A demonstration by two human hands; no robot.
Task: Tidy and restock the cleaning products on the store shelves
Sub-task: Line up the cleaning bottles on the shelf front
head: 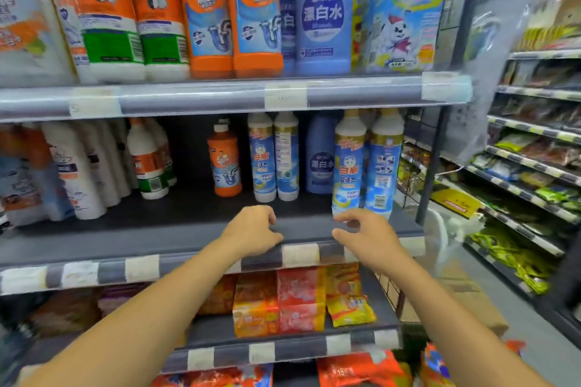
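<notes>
The left hand [251, 229] and right hand [366, 231] reach to the front edge of the middle shelf [157, 223], each grip slack and empty. Most bottles [273, 157] stand far back, likely needing pulling forward.

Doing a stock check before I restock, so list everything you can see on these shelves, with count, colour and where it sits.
white bottles with orange-green labels: two in front, top shelf, left
orange bottles: two, orange, top shelf, middle
large blue bottle: one in front, blue, top shelf, right of centre
pouch: one, blue with a white mascot, top shelf, right end
plain white bottles: a row, count unclear, middle shelf, left
small orange bottle: one, middle shelf, back
tall blue-label bottles: four, white caps, two at back, two front right
rear blue bottle: one, middle shelf, back
packets: several, red and yellow, lower shelf
left hand: at the middle shelf edge, holding nothing
right hand: by the front tall bottles, holding nothing
</notes>
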